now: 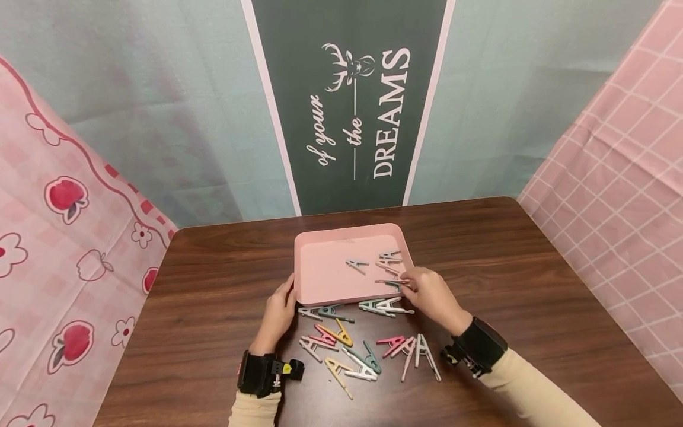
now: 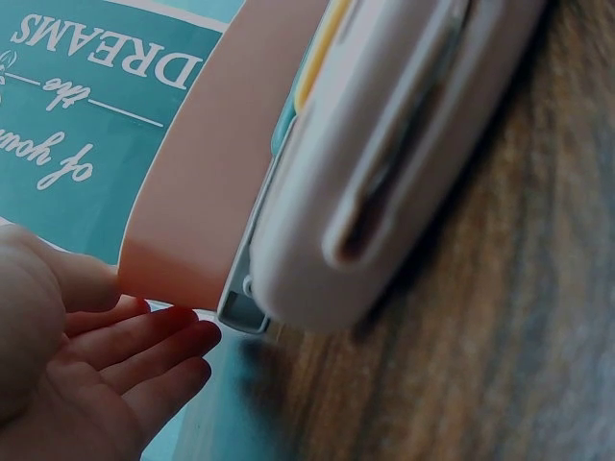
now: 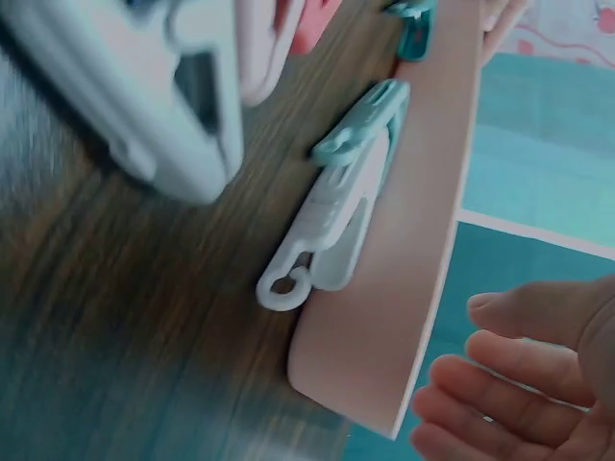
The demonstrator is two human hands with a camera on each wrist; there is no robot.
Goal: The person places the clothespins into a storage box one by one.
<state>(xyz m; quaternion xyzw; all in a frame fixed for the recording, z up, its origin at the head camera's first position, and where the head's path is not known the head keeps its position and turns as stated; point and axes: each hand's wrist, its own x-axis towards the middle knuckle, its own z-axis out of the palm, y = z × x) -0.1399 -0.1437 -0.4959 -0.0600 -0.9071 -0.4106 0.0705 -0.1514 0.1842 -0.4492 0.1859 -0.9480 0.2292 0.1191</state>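
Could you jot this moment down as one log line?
Left hand: touches pink tray at left side | Right hand: at tray's near right corner, beside clips | More clips: on wooden table

Tray (image 1: 322,261): on table (image 1: 203,332).
In tray, middle to right: clothespins (image 1: 391,256).
Just before tray's front wall: two pairs of clothespins, one left, one right.
Farther before tray: two loose groups, left and right.
At tray's left front corner: left hand (image 1: 278,308); right front corner: right hand (image 1: 433,296).
Behind tray: curtain (image 1: 213,148).
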